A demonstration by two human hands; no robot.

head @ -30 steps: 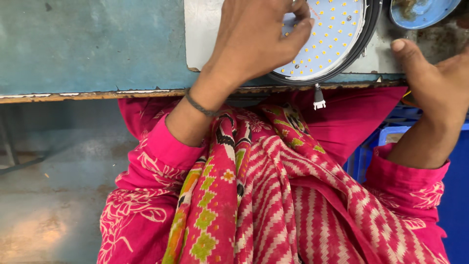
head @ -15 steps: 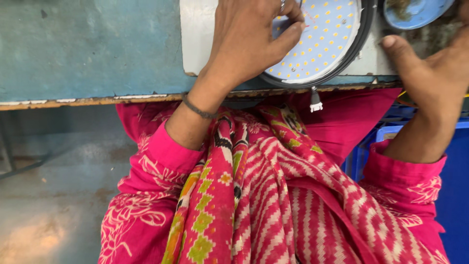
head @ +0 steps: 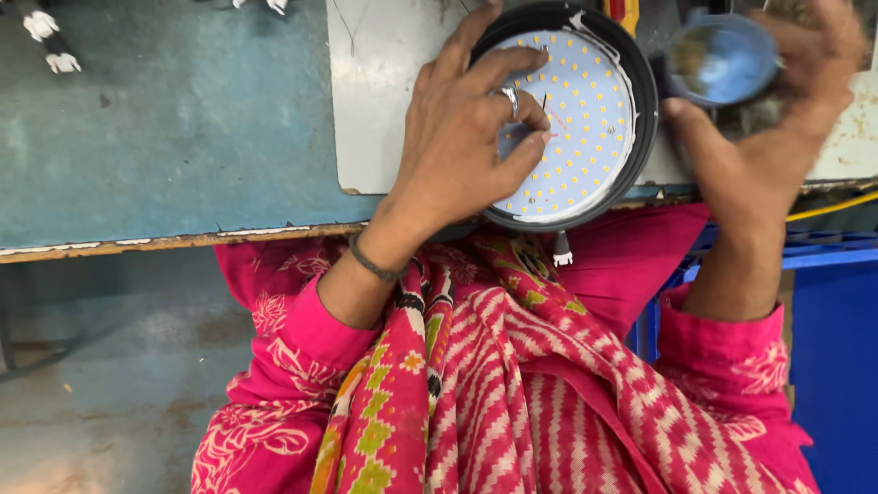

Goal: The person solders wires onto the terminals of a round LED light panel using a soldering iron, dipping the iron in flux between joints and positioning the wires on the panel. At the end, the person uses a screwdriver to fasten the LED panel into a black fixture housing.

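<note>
A round lamp [head: 585, 119] with a black rim and a white board dotted with small yellow diodes lies on a pale metal plate [head: 375, 101] at the bench edge. My left hand [head: 466, 137] rests on the lamp's left side, fingers spread over the board, a ring on one finger. A small white plug [head: 560, 254] hangs from the lamp over the bench edge. My right hand [head: 768, 128] wraps around a small blue bowl [head: 721, 62] to the right of the lamp.
The blue-green bench top [head: 165, 119] has a worn wooden front edge. White connectors [head: 50, 41] lie at its far left. A blue crate [head: 837, 357] stands at the right beside my lap, and a yellow cable [head: 837, 206] runs above it.
The view has tilted up, so more of the lamp and bench shows. My right hand has moved up from the bench edge and closed around the blue bowl.
</note>
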